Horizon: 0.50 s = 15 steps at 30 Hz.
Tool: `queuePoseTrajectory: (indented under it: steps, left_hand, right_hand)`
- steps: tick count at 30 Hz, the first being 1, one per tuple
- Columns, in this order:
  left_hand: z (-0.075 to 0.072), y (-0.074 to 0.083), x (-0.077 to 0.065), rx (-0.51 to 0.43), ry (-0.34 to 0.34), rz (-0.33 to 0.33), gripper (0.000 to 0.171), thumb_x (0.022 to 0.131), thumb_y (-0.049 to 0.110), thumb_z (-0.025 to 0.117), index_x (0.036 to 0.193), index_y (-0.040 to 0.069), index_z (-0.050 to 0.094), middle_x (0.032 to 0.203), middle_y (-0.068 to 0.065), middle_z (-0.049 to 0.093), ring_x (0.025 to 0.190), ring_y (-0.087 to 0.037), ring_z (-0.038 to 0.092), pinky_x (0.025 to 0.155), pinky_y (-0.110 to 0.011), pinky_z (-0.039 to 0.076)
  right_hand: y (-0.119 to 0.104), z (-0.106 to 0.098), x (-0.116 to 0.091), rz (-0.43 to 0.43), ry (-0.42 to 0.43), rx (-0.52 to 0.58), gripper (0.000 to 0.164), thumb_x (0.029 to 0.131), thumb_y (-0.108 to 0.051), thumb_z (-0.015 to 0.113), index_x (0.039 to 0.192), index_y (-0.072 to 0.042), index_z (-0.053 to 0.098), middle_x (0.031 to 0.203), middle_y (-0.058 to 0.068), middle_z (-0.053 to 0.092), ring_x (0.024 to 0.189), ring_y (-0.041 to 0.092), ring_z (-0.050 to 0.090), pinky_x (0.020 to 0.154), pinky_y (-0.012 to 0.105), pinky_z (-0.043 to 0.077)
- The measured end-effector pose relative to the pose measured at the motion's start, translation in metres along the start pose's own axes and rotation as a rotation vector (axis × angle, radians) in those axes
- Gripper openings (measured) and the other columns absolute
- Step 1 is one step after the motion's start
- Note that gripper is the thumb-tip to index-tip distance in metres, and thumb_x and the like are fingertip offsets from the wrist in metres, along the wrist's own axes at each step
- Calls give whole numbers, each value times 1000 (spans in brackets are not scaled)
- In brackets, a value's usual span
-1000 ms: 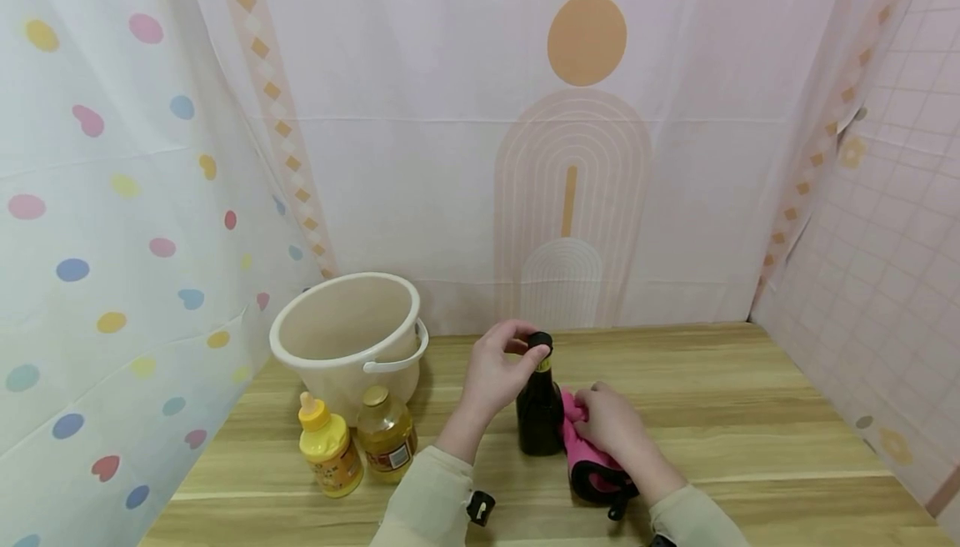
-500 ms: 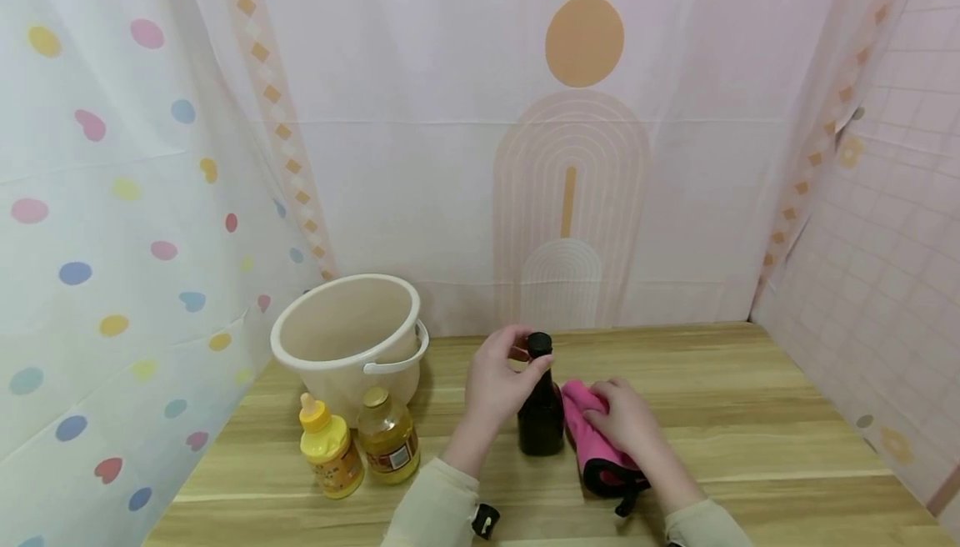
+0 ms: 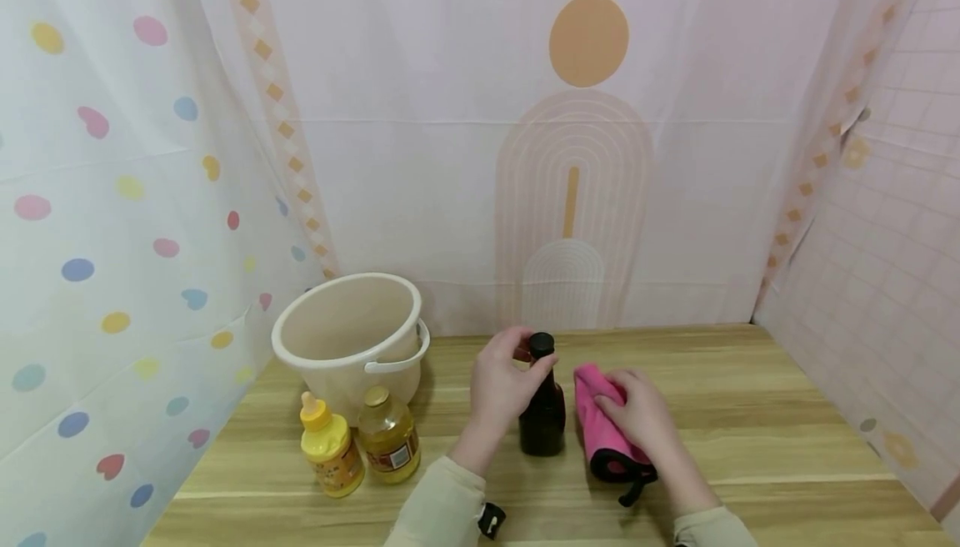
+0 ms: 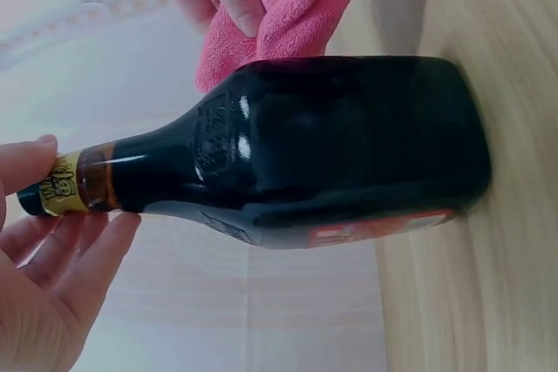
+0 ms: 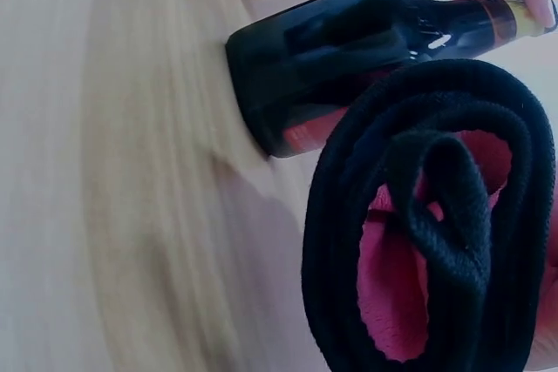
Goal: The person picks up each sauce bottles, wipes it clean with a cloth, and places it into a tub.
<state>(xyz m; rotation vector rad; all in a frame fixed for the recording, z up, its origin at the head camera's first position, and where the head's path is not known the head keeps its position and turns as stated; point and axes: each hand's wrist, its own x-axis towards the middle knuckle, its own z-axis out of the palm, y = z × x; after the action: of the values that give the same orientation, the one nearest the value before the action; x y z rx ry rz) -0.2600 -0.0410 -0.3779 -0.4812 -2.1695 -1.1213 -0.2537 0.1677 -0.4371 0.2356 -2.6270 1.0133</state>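
Note:
My left hand point(image 3: 501, 382) pinches the neck of a dark bottle point(image 3: 542, 426) just under its black cap, thumb on one side and fingers on the other. The bottle stands upright on the table; in the left wrist view its yellow neck band shows, with a red label along one side. To its right, my right hand point(image 3: 641, 415) grips a folded pink towel point(image 3: 597, 428) with black trim. A black loop point(image 5: 445, 206) hangs at the towel's near end in the right wrist view. A small gap separates towel and bottle in the head view.
A cream bucket point(image 3: 318, 359) with a white handle stands at the back left of the wooden table point(image 3: 750, 447). In front of it are a yellow squeeze bottle point(image 3: 335, 459) with an orange cap and a clear bottle point(image 3: 388, 439) of golden liquid.
The right hand has drawn the pink towel away from the dark bottle, to the right. The left hand stays at the bottle's neck, and the bottle keeps its place.

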Motion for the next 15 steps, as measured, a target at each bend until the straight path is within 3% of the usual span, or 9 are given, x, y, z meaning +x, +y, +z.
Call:
queuePoseTrajectory:
  steps: [7, 15]
  left_hand:
    - [-4, 0, 4, -1, -95, -1, 25, 79, 13, 84, 100, 10, 71, 94, -3, 71, 80, -18, 69, 69, -33, 55]
    - [-16, -7, 15, -61, -290, 52, 28, 87, 3, 74, 113, 2, 68, 107, -13, 69, 91, -28, 70, 76, -35, 58]
  right_hand:
    - [-1, -5, 0, 0, 23, 10, 29, 87, -12, 75, 112, 2, 68, 116, 22, 61, 109, 40, 59, 94, 56, 46]
    - [-1, -7, 1, 6, 31, 9, 29, 88, -13, 74, 112, 1, 68, 117, 21, 61, 110, 39, 59, 95, 55, 46]
